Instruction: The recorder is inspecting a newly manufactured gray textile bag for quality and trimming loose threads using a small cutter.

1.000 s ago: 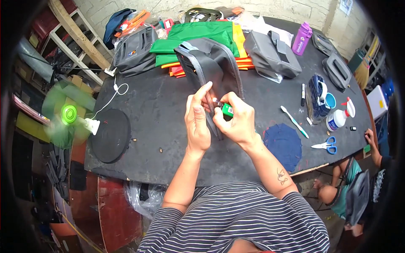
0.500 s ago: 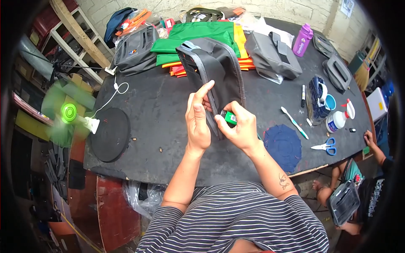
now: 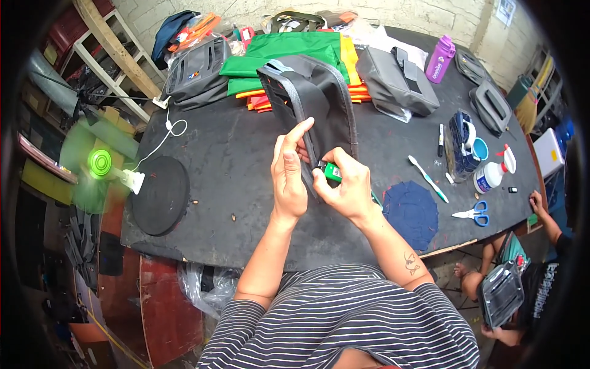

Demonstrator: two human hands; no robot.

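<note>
Above the table, left fingers hold black fabric (curved, grey-edged); right fingers clamp a green lighter.

- A black bag piece, held up and bent, with grey edges.
- A small green lighter, tipped sideways, right by the black bag piece.

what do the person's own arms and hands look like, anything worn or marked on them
Left hand and right hand are bare, without gloves. The short sleeves are dark with thin white stripes. A dark line tattoo marks the right forearm.
</note>
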